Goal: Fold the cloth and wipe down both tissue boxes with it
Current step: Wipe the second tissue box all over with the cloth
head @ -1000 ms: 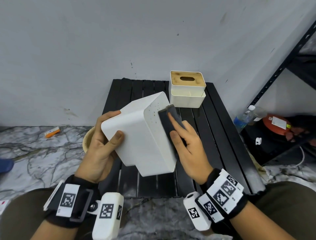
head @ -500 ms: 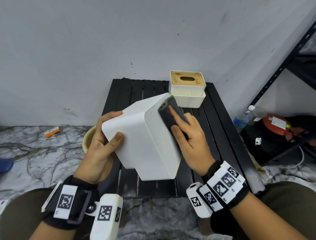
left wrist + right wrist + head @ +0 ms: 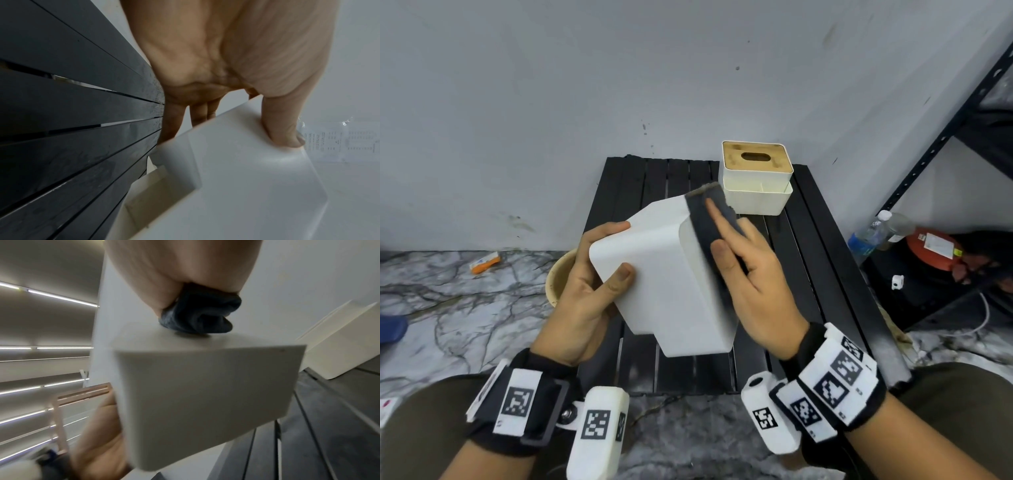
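A white tissue box [image 3: 664, 274] is tilted above the black slatted table [image 3: 822, 281]. My left hand [image 3: 589, 284] grips its left end, thumb on the near face and fingers behind. The left wrist view shows the thumb [image 3: 283, 123] on the box [image 3: 246, 186]. My right hand [image 3: 753, 270] presses a folded dark grey cloth [image 3: 709, 212] flat against the box's right side, near its far upper corner, fingers straight. In the right wrist view the cloth [image 3: 199, 314] bunches under the palm against the box [image 3: 201, 395]. A second white tissue box [image 3: 755, 181] with a wooden slotted lid stands at the table's back right.
A grey wall rises just behind the table. A beige bowl [image 3: 558, 274] sits on the marble floor at the table's left edge. A black metal shelf [image 3: 941, 137], a plastic bottle [image 3: 873, 233] and a red container [image 3: 931, 246] stand to the right.
My right hand has slid the cloth up the box's right side toward its far upper corner. The left hand keeps its grip, and the box has tilted slightly.
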